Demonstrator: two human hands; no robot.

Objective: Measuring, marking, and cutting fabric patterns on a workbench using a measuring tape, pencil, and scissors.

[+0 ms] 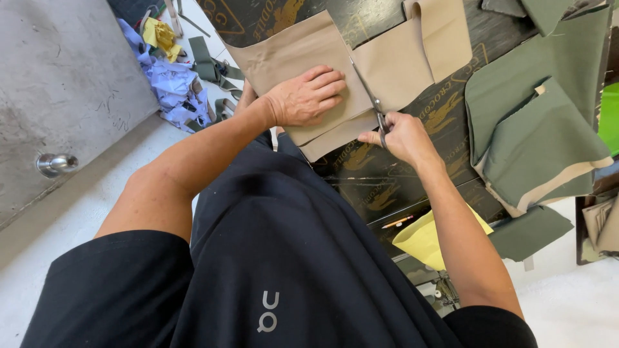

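On the dark table (387, 174), our left hand (306, 96) lies flat and open on the tan cloth (290, 51); just right of it our right hand (403, 136) grips scissors (369, 96), blades pointing far-left along the cloth.

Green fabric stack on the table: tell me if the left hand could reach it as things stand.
Probably not easily. The left hand lies flat on the tan fabric, and the right hand with the scissors sits between it and the green fabric stack beyond.
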